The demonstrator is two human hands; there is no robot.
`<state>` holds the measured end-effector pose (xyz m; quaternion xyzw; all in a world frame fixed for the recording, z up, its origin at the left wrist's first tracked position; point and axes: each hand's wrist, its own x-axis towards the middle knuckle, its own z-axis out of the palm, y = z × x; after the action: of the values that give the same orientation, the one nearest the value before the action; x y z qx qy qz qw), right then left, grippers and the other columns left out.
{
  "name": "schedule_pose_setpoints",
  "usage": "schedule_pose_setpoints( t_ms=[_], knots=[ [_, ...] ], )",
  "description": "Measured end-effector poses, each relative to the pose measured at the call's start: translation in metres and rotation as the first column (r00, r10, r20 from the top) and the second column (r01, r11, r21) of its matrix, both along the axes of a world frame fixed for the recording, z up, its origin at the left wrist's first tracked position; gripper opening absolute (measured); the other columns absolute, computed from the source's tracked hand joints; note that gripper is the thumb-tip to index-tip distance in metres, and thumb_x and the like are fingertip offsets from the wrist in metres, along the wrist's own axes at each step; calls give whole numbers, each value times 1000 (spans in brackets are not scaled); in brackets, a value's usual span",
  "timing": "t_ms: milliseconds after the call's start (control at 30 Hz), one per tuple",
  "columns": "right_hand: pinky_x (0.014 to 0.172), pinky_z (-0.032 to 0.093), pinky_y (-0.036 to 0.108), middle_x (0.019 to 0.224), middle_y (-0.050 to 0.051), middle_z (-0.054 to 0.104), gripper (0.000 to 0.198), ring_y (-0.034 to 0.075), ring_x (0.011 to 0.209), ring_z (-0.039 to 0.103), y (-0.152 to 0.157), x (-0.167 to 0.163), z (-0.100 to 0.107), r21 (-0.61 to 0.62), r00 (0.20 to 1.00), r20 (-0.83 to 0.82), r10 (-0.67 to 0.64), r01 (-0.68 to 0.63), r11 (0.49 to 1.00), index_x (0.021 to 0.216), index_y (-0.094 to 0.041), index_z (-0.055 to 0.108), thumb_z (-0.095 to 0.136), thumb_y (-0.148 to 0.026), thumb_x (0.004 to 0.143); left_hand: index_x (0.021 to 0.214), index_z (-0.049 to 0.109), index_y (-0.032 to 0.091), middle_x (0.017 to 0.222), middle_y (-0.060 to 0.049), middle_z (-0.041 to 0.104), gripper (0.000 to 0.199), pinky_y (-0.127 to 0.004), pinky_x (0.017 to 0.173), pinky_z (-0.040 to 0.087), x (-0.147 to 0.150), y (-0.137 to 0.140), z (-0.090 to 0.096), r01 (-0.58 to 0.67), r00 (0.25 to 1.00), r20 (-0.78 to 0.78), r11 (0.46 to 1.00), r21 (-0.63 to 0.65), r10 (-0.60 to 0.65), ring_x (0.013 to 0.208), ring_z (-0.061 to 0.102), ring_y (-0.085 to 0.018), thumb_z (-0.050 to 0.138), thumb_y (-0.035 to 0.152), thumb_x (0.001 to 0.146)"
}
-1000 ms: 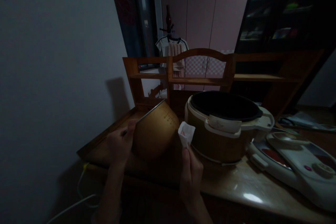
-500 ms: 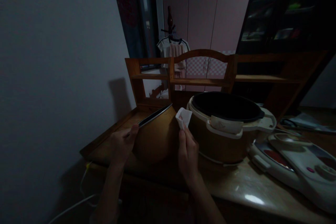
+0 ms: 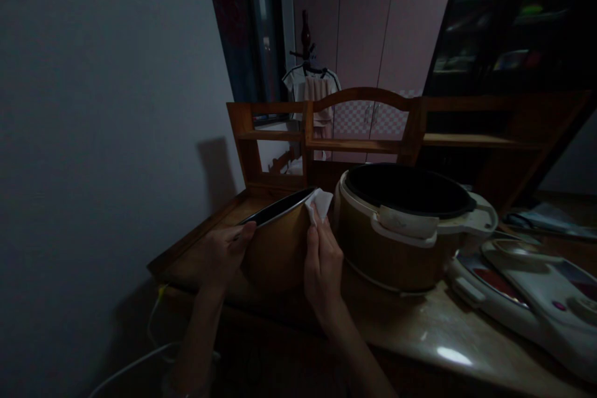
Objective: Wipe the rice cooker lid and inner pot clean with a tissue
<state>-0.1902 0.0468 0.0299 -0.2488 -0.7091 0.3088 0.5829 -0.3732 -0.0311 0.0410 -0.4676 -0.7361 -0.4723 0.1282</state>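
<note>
Plainly, with the gold-coloured pot (image 3: 275, 255) as the centre of the clock, the person's 2 hands grip from opposite sides. At 9 o'clock the left hand (image 3: 224, 255) is clamped on the rim, its thumb laid along the edge, its forearm slanting up from 7 o'clock. The right hand (image 3: 323, 258), near 3 o'clock, has its forearm coming in from 5 and its fingers pointing up; they are closed on a folded white tissue (image 3: 321, 200), which touches the pot's rim at 2 o'clock. The pot tilts, the rim lower at the left hand and higher by the tissue; whether its base rests on the glossy table (image 3: 392, 329) I cannot tell. Just beside the right hand, at 3 o'clock, stands a cooker body (image 3: 396, 255) with a black interior. Beyond it, between 3 and 4, lies a pale lid (image 3: 532, 280). A wooden shelf unit (image 3: 364, 145) spans 11 to 2 o'clock behind.
</note>
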Motion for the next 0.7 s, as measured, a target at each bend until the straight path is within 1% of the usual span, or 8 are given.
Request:
schedule_pose_setpoints(
  t_ms=[133,233,333,433,500,533,600,700],
  knots=[
    [120,30,47,155,1,41,44,20,146,33,-1,1,2,16,1000,-14,13,-13,1000,147,-28,44,31,-29,106,51,24,22,48,2,34,56,-32,51,21,0,0,1,-5,1000,-12,1000,-1,5,49,33,-13,43,58,90],
    [119,31,47,154,2,43,44,21,146,34,-6,1,4,55,1000,25,11,-13,998,146,-26,47,31,-26,105,50,26,22,48,2,36,57,-32,52,22,2,3,4,-22,1000,-9,1000,-6,22,48,34,-13,44,57,91],
    [120,30,49,152,6,45,44,23,147,31,-17,1,1,163,994,109,-5,-13,987,144,-21,49,33,-21,103,50,25,22,47,2,32,57,-31,51,22,4,7,7,-38,999,16,999,8,38,48,33,-13,45,58,90],
    [119,32,50,154,9,42,43,25,147,31,-32,2,-8,288,985,172,16,-66,955,138,-16,55,38,-16,98,50,28,22,47,3,32,58,-30,51,24,2,10,9,-36,998,58,999,6,36,49,34,-13,45,62,88],
    [118,33,50,152,9,45,43,26,145,35,-41,4,-13,310,983,174,57,-110,944,136,-17,57,40,-16,96,50,29,22,47,3,33,59,-30,51,25,0,11,8,-48,996,76,999,0,48,49,34,-14,45,64,87],
    [118,35,49,150,8,48,44,26,143,38,-43,6,-15,296,985,153,78,-121,947,137,-19,56,40,-16,97,50,28,22,47,3,32,59,-30,51,25,-2,10,7,-57,996,76,998,0,57,49,34,-14,45,64,87],
    [116,37,47,144,6,55,45,24,139,44,-43,11,-13,224,993,69,94,-107,969,141,-22,52,37,-18,99,50,26,22,47,3,31,59,-30,51,25,-5,9,5,-65,996,60,998,4,64,49,33,-13,44,63,87],
    [112,41,46,142,6,57,44,24,137,48,-26,17,0,51,998,-62,16,-13,999,144,-24,50,33,-25,103,50,24,22,48,3,29,58,-30,51,23,-10,4,1,-58,997,44,998,19,57,49,33,-13,44,61,88]
  ],
)
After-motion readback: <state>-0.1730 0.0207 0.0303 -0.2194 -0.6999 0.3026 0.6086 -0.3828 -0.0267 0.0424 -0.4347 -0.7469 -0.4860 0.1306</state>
